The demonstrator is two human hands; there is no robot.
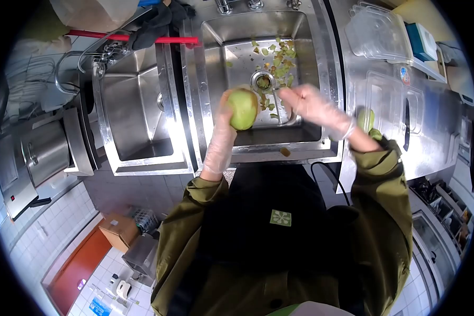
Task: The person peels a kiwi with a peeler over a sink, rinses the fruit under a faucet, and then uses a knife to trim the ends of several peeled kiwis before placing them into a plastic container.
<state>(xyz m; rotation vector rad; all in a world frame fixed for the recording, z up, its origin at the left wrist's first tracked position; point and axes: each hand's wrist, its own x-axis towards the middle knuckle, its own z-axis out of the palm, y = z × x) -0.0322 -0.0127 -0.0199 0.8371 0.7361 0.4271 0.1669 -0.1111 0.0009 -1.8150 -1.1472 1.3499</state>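
The steel sink [310,58] below me is boxy and dull-shiny. Over its near edge my left hand [222,134], in a thin clear glove, grips a round, smooth, pale green fruit [243,108]. My gloved right hand [313,104] is curled closed near it; around what, I cannot tell. Small green peelings [280,55] litter the basin.

Steel counter [442,145] bears clear tubs [376,31], a knife [406,124]; peelings [279,55] litter its sink [314,52].
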